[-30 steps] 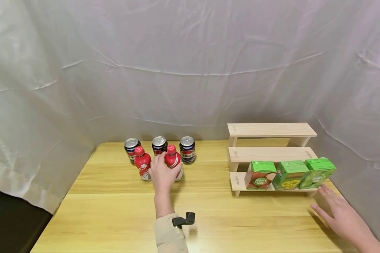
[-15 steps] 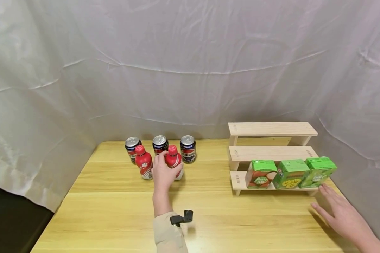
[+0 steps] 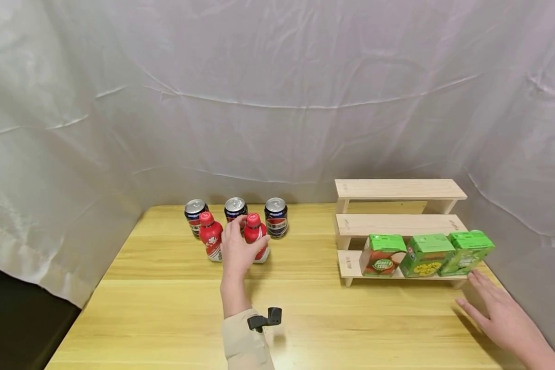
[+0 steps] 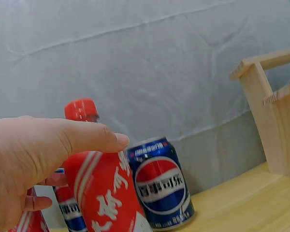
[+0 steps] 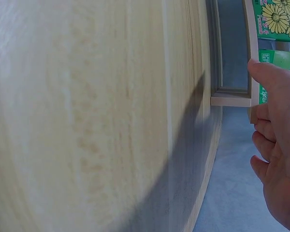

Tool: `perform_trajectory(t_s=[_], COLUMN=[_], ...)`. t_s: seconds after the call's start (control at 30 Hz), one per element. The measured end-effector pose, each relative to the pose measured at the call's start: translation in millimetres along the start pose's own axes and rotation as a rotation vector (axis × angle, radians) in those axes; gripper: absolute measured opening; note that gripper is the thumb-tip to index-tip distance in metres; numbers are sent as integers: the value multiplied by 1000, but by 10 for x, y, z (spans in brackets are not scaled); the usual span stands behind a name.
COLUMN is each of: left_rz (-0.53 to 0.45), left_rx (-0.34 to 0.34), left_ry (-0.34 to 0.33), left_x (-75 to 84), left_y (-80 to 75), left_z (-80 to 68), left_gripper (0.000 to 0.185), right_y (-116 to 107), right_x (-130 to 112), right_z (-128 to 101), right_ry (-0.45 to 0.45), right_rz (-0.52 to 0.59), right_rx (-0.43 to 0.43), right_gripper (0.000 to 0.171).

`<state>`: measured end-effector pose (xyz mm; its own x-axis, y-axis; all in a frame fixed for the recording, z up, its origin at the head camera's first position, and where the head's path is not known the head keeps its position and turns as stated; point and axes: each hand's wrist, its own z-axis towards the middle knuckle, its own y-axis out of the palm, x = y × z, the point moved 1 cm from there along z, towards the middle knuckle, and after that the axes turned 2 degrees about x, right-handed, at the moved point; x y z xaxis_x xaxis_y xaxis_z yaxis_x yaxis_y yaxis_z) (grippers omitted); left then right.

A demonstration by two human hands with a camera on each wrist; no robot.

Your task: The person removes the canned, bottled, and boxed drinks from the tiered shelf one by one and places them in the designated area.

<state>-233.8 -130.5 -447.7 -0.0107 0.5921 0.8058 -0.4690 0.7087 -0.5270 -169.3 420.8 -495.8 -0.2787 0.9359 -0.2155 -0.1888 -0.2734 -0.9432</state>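
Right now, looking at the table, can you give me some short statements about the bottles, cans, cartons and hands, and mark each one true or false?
1. The left hand grips a red bottle. True.
2. Three green cartons stand on the top step of the wooden rack. False: they stand on the lowest step; the upper two are bare.
3. Three cans stand in a row behind the red bottles. True.
4. The right hand holds a carton. False: it lies open over the table near the rack, holding nothing.
5. Only one red bottle is on the table. False: a second red bottle stands left of the gripped one.
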Motion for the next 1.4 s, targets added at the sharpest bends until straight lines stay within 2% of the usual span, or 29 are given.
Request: perform_trajectory(t_s=[0.17,0.3,0.43,0.63,0.9,1.1,1.2,1.4], left_rz=[-8,-1,-13,-19,73,195,286,441], left_rx=[61,125,151,133,60,26,18,-52], left_ry=[58,129,196,318,539,750,856,1043], left_x=[122,231,398,693,1025,1213,1289,1436], left_y=[-89,-147,-193,-124,31,68,86,152], left_z=[-19,-46,-96,-163,-167,-136,-129,-148], left_gripper=[74,73,71,69,67,65,64,64], right_y=[21,20,13,19,0,-7,-7,-10], right_x=[15,27,30,20,13,-8,-7,-3], right_z=[-4,4,1,-34,-23,-20,-20,-26], right_ry=[1,8,2,-14,-19,-41,-48,-43], right_rz=[1,4,0,1,6,7,5,8], right_rx=[0,-9,3,31,37,54,62,58], right_gripper=[78,79,78,75,74,73,73,72])
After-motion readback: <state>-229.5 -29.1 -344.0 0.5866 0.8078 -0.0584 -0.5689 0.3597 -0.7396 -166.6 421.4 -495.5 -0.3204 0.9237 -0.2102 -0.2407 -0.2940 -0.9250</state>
